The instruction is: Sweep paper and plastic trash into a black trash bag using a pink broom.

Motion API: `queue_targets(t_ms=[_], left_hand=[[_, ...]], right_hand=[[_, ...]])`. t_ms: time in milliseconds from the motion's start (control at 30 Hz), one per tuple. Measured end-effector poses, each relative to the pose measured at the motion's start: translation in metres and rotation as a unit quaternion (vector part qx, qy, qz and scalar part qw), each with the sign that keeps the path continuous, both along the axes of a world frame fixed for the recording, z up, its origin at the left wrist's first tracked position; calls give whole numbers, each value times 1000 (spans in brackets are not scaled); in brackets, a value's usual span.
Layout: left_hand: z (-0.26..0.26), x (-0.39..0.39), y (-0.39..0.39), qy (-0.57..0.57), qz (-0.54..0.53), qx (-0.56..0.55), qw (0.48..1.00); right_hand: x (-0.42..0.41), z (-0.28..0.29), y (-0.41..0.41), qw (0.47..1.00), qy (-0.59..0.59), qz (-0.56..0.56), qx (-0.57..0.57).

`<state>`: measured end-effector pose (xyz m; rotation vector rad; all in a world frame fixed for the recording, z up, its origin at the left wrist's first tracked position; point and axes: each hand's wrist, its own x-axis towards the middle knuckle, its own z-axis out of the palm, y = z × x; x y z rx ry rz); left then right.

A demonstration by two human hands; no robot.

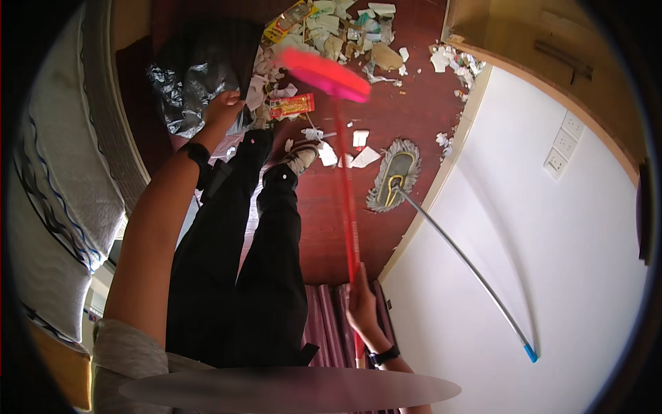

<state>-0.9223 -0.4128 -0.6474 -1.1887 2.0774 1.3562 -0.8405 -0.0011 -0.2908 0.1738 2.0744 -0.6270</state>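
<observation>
My left hand (223,109) grips the edge of a black plastic bag (181,98), which spreads over the floor at the upper left. Lower right, my right hand (363,302) is closed around the red handle (347,196) of a broom. The broom's pink-red head (327,75) is blurred and appears raised in front of a heap of litter (331,31). Paper scraps and wrappers make up most of that heap. Beside the bag lies a red and yellow wrapper (292,105) bearing writing. What the bag contains is hidden.
A dust mop (397,173) with a grey fringe leans its metal pole against the white wall (543,238). More scraps (457,64) lie along the baseboard below a wooden cabinet (538,41). A bed (72,155) stands at left; a purple curtain (326,326) hangs near my legs.
</observation>
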Motion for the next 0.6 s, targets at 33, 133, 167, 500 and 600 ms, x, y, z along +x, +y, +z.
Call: queue_targets(t_ms=[33,133,167,500,600], left_hand=[[-1,1,0,0,-10,2,1000],[-10,16,-19,14,30,36,999],[-14,19,-19,24,61,64,996],[3,18,-2,33,173,99,979],[1,12,3,23,191,118,974]], right_hand=[[-9,-4,12,999,-15,-39,6],[-41,-48,28,987,-3,-157,46],[-49,-77,51,992,53,-92,73],[-107,-139,12,989,70,107,79],[-58,-81,17,979,15,199,35]])
